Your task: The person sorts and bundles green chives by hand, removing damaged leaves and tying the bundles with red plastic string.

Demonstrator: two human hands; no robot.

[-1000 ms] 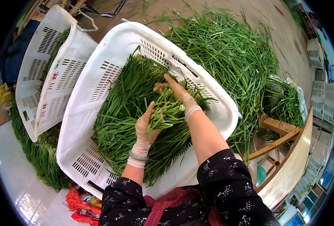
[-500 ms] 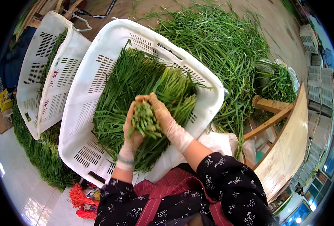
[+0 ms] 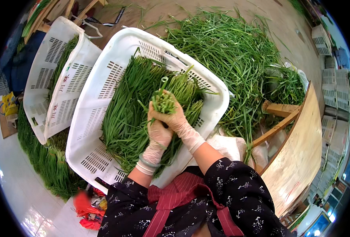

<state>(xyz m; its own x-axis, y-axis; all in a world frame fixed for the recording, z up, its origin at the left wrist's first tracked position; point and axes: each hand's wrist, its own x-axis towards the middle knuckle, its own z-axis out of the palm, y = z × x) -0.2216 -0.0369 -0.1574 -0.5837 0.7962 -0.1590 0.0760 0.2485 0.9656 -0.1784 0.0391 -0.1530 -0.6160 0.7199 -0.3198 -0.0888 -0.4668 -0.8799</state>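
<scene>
A bunch of green chives [image 3: 164,102] stands with its pale cut ends turned up, above the heap in the large white crate [image 3: 219,93]. My right hand [image 3: 178,120], in a thin pale glove, wraps around the bunch near those ends. Just below, my left hand [image 3: 158,134], gloved the same way, closes around the lower part against the right hand; its fingertips are partly hidden. More chives [image 3: 125,98] fill the crate beneath, long leaves to the left and bundled pale stems [image 3: 185,87] to the right.
A second white crate [image 3: 70,93] with greens stands tilted at left, beside tied chives [image 3: 44,166] on the tiled floor. Loose chives [image 3: 230,51] are heaped beyond the crate. To the right are a wooden board [image 3: 297,154] and a white sack [image 3: 228,146]; red bags [image 3: 90,221] lie lower left.
My hands have shifted slightly right. The bunch, earlier cupped between both hands with its cut ends toward me, now has them turned upward. My left hand has dropped below the right.
</scene>
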